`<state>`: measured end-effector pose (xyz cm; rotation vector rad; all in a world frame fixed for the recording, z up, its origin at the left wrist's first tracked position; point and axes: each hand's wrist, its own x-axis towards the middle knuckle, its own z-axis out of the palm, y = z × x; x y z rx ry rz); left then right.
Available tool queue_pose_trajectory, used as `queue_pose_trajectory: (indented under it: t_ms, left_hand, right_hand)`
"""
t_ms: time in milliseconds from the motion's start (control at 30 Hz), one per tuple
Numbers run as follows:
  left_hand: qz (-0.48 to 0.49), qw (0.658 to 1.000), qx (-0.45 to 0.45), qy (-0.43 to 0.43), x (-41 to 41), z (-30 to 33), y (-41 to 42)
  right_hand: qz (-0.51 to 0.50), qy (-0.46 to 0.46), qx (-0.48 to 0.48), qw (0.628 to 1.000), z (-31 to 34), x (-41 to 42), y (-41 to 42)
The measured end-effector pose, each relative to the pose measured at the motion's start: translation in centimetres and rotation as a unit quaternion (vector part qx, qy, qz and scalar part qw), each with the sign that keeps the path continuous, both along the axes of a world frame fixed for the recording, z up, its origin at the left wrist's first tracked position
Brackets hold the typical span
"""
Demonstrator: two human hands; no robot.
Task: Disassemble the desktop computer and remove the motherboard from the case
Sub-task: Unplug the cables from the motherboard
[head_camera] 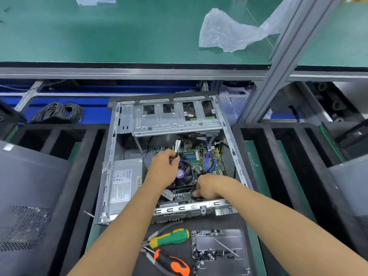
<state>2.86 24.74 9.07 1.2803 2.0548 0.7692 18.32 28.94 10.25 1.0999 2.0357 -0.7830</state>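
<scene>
**Kid:** Where is the computer?

**Me:** The open computer case [169,156] sits in the middle of the frame, on its side, on a black mat. The green motherboard [201,158] is inside it, a bit right of the middle.

**Kid:** What is your left hand doing?

**Me:** My left hand [165,168] is inside the case, above the black fan [184,173]. Its fingers pinch a bunch of black wires with a white plug [177,146] on top.

**Kid:** And the other one?

**Me:** My right hand [207,188] is low in the case, next to the fan. Its fingers are curled down onto the board by a thin black wire. I cannot tell if they grip it.

**Kid:** What is the gray box?

**Me:** That is the power supply [124,184], at the left side of the case.

**Kid:** And at the bottom of the frame?

**Me:** A green and yellow screwdriver [169,238], an orange and black screwdriver [171,262], and a metal tray [220,253] with small screws. A clear plastic bag [229,32] lies on the green table at the upper right.
</scene>
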Motion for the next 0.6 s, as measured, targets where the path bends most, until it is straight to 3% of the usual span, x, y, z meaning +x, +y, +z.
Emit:
queue_pose_trajectory:
  t_ms: [233, 600]
  left_hand:
    - [-0.021, 1.000, -0.005, 0.008, 0.1, -0.9, 0.3]
    - [-0.024, 1.000, -0.015, 0.002, 0.2, -0.9, 0.6]
  right_hand:
    - [-0.070, 0.012, -0.073, 0.995, -0.8, 0.6, 0.2]
    - [-0.031, -0.009, -0.038, 0.999, -1.5, 0.2, 0.0]
